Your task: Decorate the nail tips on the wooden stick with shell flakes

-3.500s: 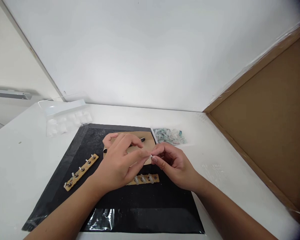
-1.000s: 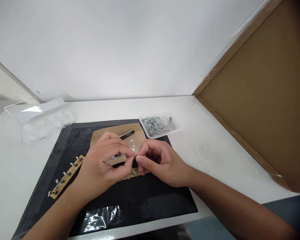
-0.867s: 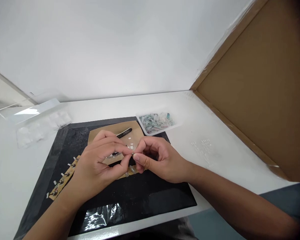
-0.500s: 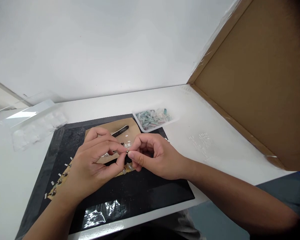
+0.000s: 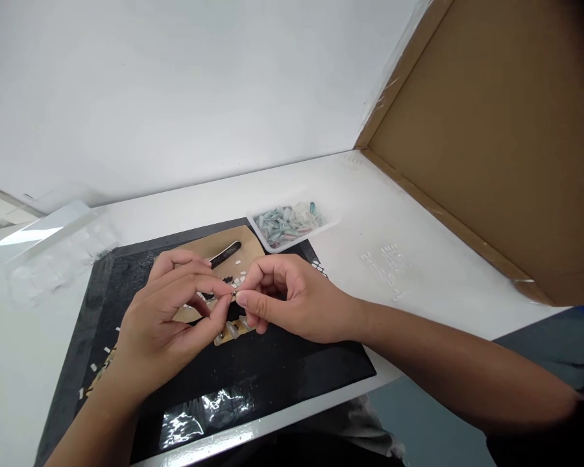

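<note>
My left hand and my right hand meet over the black mat. Thumb and forefinger of each are pinched together on one tiny metallic piece; its exact kind is too small to make out. Just below the fingertips, clear nail tips stand on a yellowish strip, partly covered by my right hand. Behind the hands lies a brown sheet with a black nail file and several small white oval pieces on it.
A white tray of small teal and clear packets stands behind the mat. Clear plastic cases lie at left. Small clear pieces rest on the white table at right, beside a large cardboard panel. More white pieces edge the left forearm.
The view has shifted slightly, so both hands and the mat appear a little further left. Both hands keep their pinch on the tiny metallic piece.
</note>
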`<action>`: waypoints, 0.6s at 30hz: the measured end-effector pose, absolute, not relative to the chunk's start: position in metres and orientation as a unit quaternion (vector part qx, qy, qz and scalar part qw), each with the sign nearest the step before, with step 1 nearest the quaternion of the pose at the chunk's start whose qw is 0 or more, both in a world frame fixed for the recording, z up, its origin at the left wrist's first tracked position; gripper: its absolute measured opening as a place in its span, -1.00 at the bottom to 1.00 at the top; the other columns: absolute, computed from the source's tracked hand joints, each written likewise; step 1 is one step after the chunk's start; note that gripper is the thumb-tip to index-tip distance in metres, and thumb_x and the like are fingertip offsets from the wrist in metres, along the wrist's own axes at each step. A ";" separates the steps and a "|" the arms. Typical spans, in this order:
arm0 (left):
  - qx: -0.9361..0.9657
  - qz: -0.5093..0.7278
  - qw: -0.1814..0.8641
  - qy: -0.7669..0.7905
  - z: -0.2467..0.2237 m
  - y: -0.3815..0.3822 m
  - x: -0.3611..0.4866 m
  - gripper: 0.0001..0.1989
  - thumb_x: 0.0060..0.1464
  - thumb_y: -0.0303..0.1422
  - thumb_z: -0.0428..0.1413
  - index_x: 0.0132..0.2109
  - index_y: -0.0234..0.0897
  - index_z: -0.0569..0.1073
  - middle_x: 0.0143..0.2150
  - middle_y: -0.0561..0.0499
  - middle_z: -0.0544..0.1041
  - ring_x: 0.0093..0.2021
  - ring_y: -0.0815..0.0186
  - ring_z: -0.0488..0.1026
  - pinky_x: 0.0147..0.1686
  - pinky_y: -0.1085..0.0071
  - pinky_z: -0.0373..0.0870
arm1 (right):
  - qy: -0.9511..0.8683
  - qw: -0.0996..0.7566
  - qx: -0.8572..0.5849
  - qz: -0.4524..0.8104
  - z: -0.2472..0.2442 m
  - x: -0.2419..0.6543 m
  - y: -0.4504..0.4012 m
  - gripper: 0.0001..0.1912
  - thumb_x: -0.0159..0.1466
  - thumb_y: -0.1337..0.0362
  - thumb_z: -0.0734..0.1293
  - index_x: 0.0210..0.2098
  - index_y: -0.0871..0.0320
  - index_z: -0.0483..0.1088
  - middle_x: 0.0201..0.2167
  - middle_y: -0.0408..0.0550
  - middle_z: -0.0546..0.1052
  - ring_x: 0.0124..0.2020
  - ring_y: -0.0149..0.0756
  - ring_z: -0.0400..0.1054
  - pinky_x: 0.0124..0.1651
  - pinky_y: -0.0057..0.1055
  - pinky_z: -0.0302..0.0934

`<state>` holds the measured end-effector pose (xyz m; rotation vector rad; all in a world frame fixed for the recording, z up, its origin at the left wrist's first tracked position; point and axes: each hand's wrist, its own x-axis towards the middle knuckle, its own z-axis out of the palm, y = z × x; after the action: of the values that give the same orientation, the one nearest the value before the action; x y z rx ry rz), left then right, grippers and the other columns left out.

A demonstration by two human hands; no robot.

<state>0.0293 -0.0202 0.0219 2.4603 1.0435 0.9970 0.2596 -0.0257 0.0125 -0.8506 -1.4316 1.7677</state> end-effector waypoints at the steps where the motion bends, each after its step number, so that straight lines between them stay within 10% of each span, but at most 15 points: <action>1: 0.852 0.343 0.150 0.365 0.022 -0.021 0.029 -0.87 0.23 -0.49 0.24 -0.16 -0.12 0.59 -0.33 0.03 0.60 0.03 0.13 0.47 -0.05 0.21 0.52 | -0.551 0.349 -0.329 0.683 0.013 0.260 -0.026 -0.71 0.29 0.12 0.56 -0.25 0.18 0.47 -0.43 -0.14 0.62 -0.45 -0.42 0.52 -0.36 -0.51 0.44; 18: 0.817 0.354 0.233 0.392 0.021 -0.030 0.031 -0.83 0.14 -0.54 0.27 -0.21 -0.13 0.60 -0.34 -0.01 0.54 -0.03 0.18 0.45 -0.52 0.58 0.57 | -0.540 0.331 -0.312 0.708 0.014 0.259 -0.025 -0.73 0.29 0.17 0.57 -0.25 0.21 0.49 -0.42 -0.14 0.62 -0.46 -0.45 0.53 -0.35 -0.54 0.47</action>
<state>0.0311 -0.0297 0.0213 2.2430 1.0769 0.9716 0.2593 -0.0249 0.0135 -0.8162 -1.4124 1.8508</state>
